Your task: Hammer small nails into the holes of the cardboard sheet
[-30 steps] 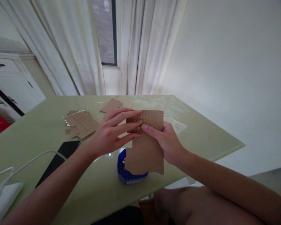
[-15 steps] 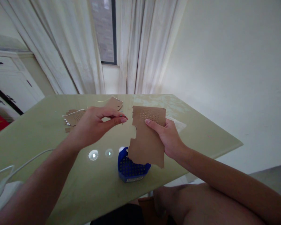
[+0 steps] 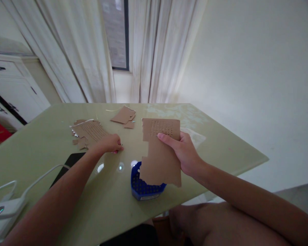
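My right hand holds up a torn brown cardboard sheet with rows of small punched holes near its top edge. Below the sheet, a blue perforated box stands on the green table. My left hand is down on the table with its fingers curled, beside a perforated cardboard scrap. Whether the fingers pinch something small I cannot tell.
More cardboard pieces lie farther back. A black phone lies at the left, with a white cable and a white device at the near left corner. Curtains, a window and a white cabinet stand behind.
My left hand has left the held sheet and moved down and left to the table beside the scraps. The right hand keeps the sheet almost still.
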Motion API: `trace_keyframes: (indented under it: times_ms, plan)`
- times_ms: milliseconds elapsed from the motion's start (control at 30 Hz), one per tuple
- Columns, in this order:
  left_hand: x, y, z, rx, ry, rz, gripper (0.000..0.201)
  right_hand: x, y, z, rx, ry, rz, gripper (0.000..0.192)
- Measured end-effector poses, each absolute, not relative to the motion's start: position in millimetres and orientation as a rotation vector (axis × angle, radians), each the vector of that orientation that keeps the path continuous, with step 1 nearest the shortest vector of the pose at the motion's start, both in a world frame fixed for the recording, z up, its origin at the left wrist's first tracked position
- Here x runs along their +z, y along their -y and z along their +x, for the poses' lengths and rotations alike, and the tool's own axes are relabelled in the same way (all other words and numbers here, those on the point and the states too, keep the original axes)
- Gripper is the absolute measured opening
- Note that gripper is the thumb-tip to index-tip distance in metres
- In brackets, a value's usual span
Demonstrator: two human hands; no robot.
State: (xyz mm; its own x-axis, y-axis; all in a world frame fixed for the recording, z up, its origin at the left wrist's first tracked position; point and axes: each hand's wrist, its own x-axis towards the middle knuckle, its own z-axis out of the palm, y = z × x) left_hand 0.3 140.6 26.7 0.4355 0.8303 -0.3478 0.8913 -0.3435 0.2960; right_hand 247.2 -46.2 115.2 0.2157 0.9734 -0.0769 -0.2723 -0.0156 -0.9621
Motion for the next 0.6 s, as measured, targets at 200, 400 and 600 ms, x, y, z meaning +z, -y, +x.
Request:
trace_keyframes:
  times_ms: [200, 400, 600]
  plan:
    - [25, -143, -1, -0.216, -1.465, 2.22, 0.041, 118, 48, 247, 1.208, 0.837, -1.116, 0.042]
    - [30, -139, 2, -0.17, -1.509, 2.256, 0.042, 121, 49, 247, 1.22, 0.836, -1.111, 0.042]
    - [71, -111, 14, 0.325, -1.437, 2.458, 0.033, 124, 52, 247, 1.28, 0.847, -1.051, 0.04]
